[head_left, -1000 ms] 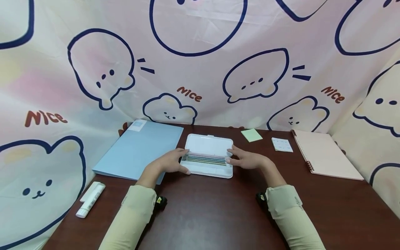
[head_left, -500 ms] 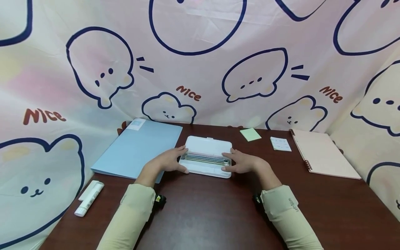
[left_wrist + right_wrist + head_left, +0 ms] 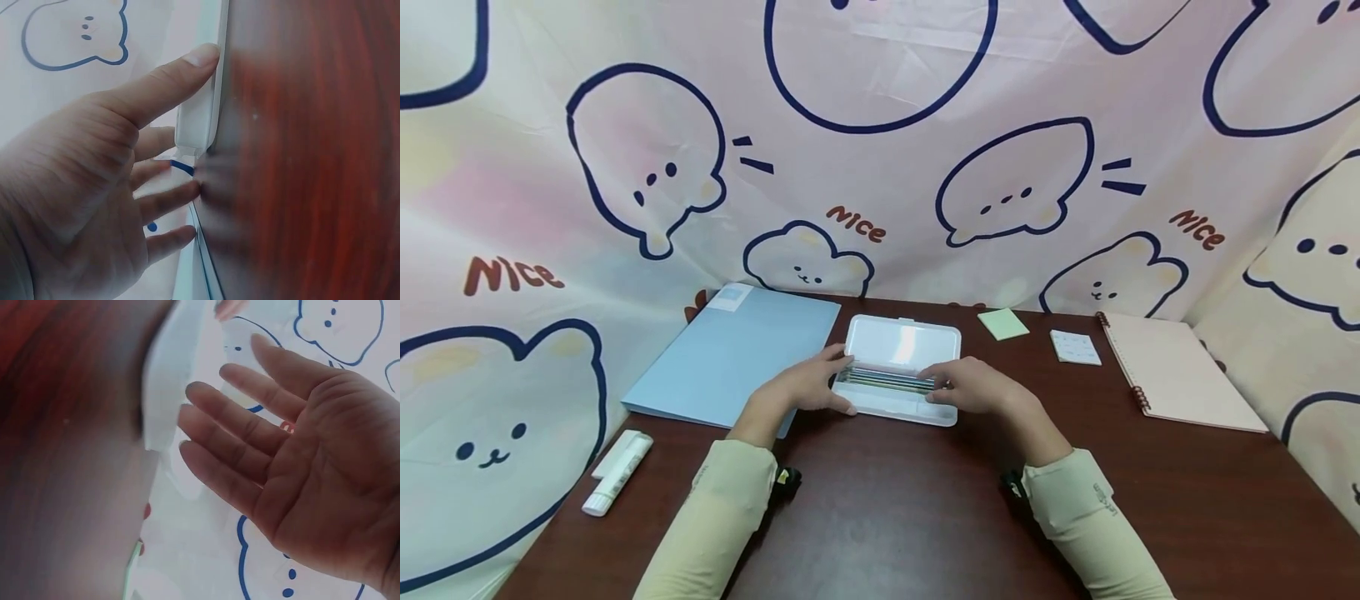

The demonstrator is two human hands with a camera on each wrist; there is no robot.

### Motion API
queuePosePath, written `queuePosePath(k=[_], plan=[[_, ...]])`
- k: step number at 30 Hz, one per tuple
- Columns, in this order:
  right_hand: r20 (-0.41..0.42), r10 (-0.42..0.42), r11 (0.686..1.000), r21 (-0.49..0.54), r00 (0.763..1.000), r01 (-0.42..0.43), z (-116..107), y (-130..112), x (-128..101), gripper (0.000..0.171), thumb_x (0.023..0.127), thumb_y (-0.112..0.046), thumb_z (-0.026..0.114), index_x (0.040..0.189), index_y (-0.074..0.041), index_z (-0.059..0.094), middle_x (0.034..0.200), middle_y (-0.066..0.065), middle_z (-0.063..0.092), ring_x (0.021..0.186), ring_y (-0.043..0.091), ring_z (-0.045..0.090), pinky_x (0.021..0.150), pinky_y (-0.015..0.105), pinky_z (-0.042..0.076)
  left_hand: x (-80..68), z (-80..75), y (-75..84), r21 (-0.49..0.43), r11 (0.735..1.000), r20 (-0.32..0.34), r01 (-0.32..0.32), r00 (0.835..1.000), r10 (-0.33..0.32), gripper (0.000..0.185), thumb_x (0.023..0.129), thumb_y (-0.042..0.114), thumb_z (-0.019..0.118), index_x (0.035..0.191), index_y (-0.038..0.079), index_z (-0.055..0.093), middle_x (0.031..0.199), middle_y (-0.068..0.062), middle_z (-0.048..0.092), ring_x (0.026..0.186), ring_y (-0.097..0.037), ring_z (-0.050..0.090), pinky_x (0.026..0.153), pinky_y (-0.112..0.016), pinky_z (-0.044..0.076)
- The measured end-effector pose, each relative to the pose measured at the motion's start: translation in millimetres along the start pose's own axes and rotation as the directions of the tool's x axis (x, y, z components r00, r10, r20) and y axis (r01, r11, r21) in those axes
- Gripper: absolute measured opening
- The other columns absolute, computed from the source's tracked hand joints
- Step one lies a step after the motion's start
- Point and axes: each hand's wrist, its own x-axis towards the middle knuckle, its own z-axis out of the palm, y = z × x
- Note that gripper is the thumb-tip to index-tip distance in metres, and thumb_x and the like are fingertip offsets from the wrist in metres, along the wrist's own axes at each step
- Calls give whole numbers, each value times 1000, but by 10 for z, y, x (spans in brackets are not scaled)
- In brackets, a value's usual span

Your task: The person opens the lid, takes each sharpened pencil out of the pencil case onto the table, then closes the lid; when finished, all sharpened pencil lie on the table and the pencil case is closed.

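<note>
A white pencil case point(image 3: 895, 406) lies on the table with its lid point(image 3: 902, 342) raised at the back. Several slim pencils point(image 3: 887, 380) lie lengthwise inside. My left hand point(image 3: 805, 387) holds the case's left end, thumb on the near edge and forefinger by the hinge side. In the left wrist view that thumb presses the case's outer wall point(image 3: 197, 119), while the other fingers stretch beyond its end. Over the right part of the case hovers my right hand point(image 3: 973, 386), fingertips above the pencils' right ends. Between its spread fingers, the right wrist view shows nothing held.
A blue folder point(image 3: 745, 350) lies to the left, with a white glue stick point(image 3: 617, 472) in front of it. To the right are a green sticky-note pad point(image 3: 1003, 323), a small patterned notepad point(image 3: 1075, 347) and a spiral notebook point(image 3: 1183, 371). A printed cloth hangs behind.
My right hand has moved left, from the case's right end to over the pencils. The lid dipped forward, then tilted back again. The left hand has stayed at its end.
</note>
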Motion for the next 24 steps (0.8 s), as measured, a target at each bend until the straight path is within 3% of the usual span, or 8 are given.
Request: queuePosePath(k=[4, 9, 16, 24], plan=[[24, 12, 1000, -16, 1000, -12, 48, 14, 27, 30, 99, -20, 66, 128, -17, 71, 127, 5, 71, 97, 17, 59, 85, 35, 49, -3, 22, -4, 35, 999, -17, -3, 1000, 4, 97, 79, 49, 84, 158, 18, 37, 166, -12, 28, 146, -35, 37, 117, -55, 36], [3, -1, 999, -54, 1000, 1, 78, 56, 54, 25, 99, -10, 63, 120, -15, 75, 123, 4, 72, 100, 18, 61, 91, 39, 51, 7, 32, -3, 59, 998, -7, -20, 1000, 21, 96, 81, 48, 83, 158, 16, 37, 158, -12, 45, 142, -31, 43, 118, -53, 36], [-23, -15, 998, -67, 1000, 14, 103, 106, 81, 23, 99, -7, 61, 113, -15, 77, 116, 2, 74, 98, 16, 61, 93, 40, 52, 3, 18, 18, 50, 999, -6, -5, 1000, 6, 95, 81, 49, 83, 158, 19, 37, 153, -13, 50, 135, -30, 48, 115, -53, 39], [-86, 3, 996, -89, 996, -11, 121, 128, 107, 25, 100, -7, 59, 117, -12, 77, 119, 5, 74, 103, 20, 65, 98, 44, 53, -5, 18, 12, 73, 997, -20, 10, 1000, -8, 95, 79, 52, 83, 157, 21, 40, 151, -14, 53, 131, -30, 51, 113, -52, 42]])
